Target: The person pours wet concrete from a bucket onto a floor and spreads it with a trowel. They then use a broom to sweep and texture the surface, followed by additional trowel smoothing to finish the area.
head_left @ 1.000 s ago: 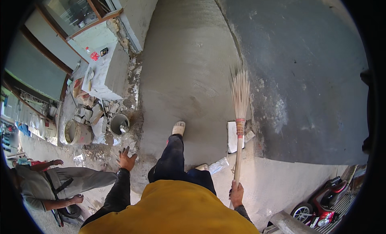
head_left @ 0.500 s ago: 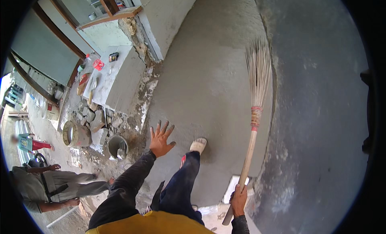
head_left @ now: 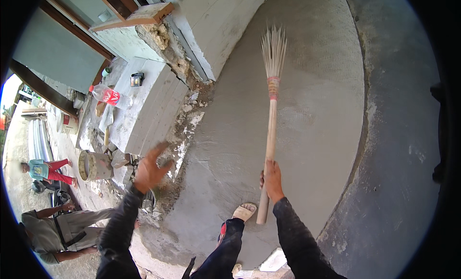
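Note:
My right hand point(head_left: 273, 179) grips the wooden handle of a stick broom point(head_left: 272, 99), low on the shaft. The broom points away from me, its straw bristles spread over a smooth grey cement slab point(head_left: 307, 135). My left hand point(head_left: 150, 169) is raised with fingers apart and holds nothing; it hovers over the rubble along the slab's left edge. My foot in a pale sandal point(head_left: 243, 212) stands on the cement just left of the broom's handle end.
A stack of grey slabs point(head_left: 144, 111) with a plastic bottle point(head_left: 106, 94) on top lies at left beside a wall corner. A bucket point(head_left: 93, 165) sits below it. One person crouches at lower left point(head_left: 62, 228); another stands farther off point(head_left: 43, 168). Darker ground point(head_left: 408, 149) borders the slab on the right.
The view has moved forward over the slab. My right hand has swung the broom up and leftward. My left hand has risen from my side and spread its fingers.

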A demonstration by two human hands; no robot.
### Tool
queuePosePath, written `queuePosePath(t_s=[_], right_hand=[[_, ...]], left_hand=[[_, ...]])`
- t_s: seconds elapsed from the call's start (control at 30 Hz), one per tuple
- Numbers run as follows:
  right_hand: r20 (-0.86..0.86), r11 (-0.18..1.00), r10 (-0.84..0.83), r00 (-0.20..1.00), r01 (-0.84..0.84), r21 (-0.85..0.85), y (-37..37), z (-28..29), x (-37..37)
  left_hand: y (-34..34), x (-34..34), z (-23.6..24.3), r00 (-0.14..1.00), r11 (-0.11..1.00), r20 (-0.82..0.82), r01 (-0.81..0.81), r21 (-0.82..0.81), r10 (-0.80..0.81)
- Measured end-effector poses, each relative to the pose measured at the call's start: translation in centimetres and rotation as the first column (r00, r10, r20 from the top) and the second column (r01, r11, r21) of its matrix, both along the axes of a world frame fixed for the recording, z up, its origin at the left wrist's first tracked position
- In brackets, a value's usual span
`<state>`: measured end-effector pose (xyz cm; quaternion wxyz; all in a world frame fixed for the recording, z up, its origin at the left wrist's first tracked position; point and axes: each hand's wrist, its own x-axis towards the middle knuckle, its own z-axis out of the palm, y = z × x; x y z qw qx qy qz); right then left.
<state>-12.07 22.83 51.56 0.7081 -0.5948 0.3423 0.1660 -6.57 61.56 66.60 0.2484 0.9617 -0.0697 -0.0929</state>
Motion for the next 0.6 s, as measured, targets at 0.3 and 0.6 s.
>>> queuePosePath(t_s=[0.3, 0.6], right_hand=[[0.063, 0.998, -0.006, 0.998, 0.001, 0.069, 9.8, -6.8, 17.3], [0.08, 0.996, -0.004, 0.997, -0.003, 0.093, 17.5, -19.9, 24.8]], left_hand=[[-16.3, -0.1, -19.0, 0.797, 0.73, -0.596, -0.351, -0.586, -0.094], [-12.9, 9.2, -33.9, 0.818, 0.825, -0.519, -0.46, -0.329, 0.249]])
